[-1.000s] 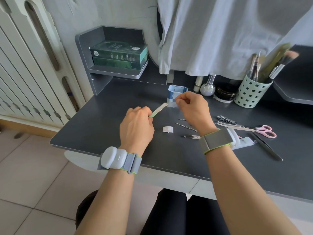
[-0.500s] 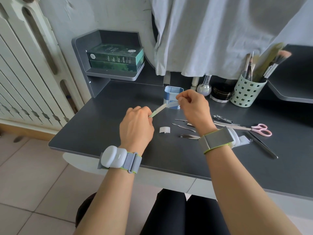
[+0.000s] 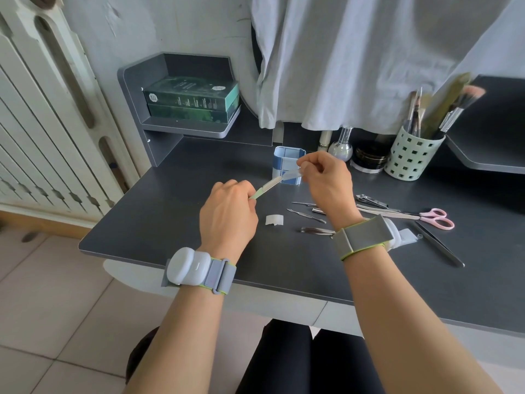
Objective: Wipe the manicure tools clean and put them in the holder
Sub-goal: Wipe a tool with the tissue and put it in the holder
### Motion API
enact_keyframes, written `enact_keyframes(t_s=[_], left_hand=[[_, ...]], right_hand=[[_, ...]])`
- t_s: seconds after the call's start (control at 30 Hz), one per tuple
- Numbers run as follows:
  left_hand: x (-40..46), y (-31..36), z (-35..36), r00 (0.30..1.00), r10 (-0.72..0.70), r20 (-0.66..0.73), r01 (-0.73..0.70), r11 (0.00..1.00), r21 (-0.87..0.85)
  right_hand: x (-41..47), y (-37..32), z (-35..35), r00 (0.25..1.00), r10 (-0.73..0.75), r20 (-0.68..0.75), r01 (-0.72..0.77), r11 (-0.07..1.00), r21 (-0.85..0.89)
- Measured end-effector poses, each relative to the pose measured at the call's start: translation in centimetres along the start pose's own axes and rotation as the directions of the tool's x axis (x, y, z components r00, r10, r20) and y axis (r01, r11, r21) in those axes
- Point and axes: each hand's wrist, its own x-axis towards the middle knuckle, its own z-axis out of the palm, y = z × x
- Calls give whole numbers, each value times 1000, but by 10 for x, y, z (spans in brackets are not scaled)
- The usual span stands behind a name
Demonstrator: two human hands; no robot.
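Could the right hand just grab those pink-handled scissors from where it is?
Probably not right away. The right hand is pinching a small translucent wipe on the green-handled tool. The pink-handled scissors lie uncovered on the dark grey desk; nothing blocks them.

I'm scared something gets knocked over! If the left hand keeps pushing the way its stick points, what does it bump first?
Probably the right hand, which pinches a wipe at the tool's tip. The blue holder seems just behind; depth is unclear.
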Motion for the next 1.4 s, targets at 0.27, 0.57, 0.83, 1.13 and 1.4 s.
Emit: enact_keyframes(t_s=[0.27, 0.57, 0.83, 1.13, 1.4], left_hand=[[0, 3, 2, 1000, 22, 3, -21, 998, -54], [1, 1, 0, 1000, -1, -22, 0, 1000, -23], [1, 7, 2, 1000, 29, 2, -29, 999, -42], [1, 11, 4, 999, 37, 7, -37, 999, -36], [1, 14, 6, 998, 64, -1, -64, 996, -61]], right_hand=[[-1, -1, -2, 1000, -9, 12, 9, 1000, 5], [0, 3, -10, 1000, -8, -7, 8, 1000, -3], [-1, 4, -9, 1000, -11, 5, 11, 1000, 18], [-1, 7, -8, 1000, 10, 13, -11, 998, 61], [1, 6, -8, 999, 33, 38, -36, 994, 107]])
